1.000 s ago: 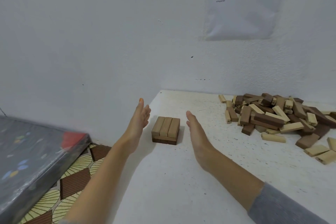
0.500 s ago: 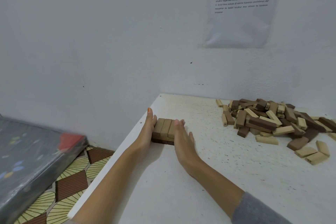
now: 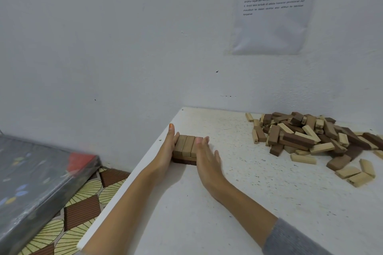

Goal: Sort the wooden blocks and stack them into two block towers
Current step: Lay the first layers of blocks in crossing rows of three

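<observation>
Item: block stack (image 3: pixel 185 148). Two layers, low.
- Top layer: three light-brown blocks side by side, lying flat, long axes parallel, pointing away from the person toward the wall (image 3: pixel 103 47), in line with the fingers.
- Bottom layer: darker brown wood, only its near face visible; the direction of its blocks cannot be told.
- Position: near the left edge of the table (image 3: pixel 228 223), between the two sets of fingers and touching both.

Left hand (image 3: pixel 165 152): fingers straight and together, set on edge against the stack's left side; the fingertips reach past its far end.

Right hand (image 3: pixel 206 160): fingers straight, slightly spread, flat against the stack's right side and partly covering the rightmost top block. Grey sleeve (image 3: pixel 290 240) at the forearm.

Loose blocks (image 3: pixel 310 136): a mixed pile of light and dark pieces, pointing all ways, well apart to the right of the right fingers, close to the wall.

Printed sheet (image 3: pixel 273 10): fixed to the wall above the pile.

Patterned floor mat (image 3: pixel 83 209) and dark wrapped slab (image 3: pixel 31 182): below and left of the left fingers, off the table.
</observation>
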Available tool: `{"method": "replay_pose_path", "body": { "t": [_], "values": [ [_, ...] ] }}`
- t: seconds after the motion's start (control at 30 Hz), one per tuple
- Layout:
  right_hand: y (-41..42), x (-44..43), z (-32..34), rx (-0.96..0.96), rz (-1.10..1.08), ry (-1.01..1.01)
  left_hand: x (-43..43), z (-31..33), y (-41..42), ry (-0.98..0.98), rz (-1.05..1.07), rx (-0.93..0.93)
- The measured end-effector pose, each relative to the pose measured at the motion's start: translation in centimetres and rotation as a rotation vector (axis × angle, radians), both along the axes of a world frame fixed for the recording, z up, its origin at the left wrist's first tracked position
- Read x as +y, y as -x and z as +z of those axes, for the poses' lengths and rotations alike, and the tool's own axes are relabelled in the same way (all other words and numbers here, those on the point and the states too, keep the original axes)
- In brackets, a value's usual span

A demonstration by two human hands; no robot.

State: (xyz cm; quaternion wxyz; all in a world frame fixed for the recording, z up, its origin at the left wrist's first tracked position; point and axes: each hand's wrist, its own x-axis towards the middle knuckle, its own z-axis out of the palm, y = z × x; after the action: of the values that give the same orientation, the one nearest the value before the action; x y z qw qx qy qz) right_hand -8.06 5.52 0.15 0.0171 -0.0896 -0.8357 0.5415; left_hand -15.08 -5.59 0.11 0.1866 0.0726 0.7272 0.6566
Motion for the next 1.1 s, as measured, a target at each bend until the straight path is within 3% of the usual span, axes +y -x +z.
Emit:
{"method": "replay_pose_path", "body": {
  "t": [0.23, 0.4, 0.5, 0.8, 1.1],
  "values": [
    [0.1, 0.2, -0.3, 0.031, 0.004, 0.02, -0.2, 0.6, -1.1, 0.004, -0.026, 0.046],
    [-0.1, 0.9, -0.3, 0.106, -0.069, 0.26, 0.9, 1.8, -3.4, 0.018, 0.058, 0.34],
    [-1.0, 2.6, 0.2, 0.213, -0.079, 0.306, 1.6, 1.4, -3.2, 0.042, 0.066, 0.562],
    [-4.3, 13.2, 1.7, 0.442, -0.313, 0.143, 10.5, 2.1, -5.6, 0.198, -0.325, 0.772],
    [-8.0, 23.9, 1.4, 0.412, -0.58, 0.0, 19.4, 1.1, -4.1, 0.221, -0.405, 0.991]
  ]
}}
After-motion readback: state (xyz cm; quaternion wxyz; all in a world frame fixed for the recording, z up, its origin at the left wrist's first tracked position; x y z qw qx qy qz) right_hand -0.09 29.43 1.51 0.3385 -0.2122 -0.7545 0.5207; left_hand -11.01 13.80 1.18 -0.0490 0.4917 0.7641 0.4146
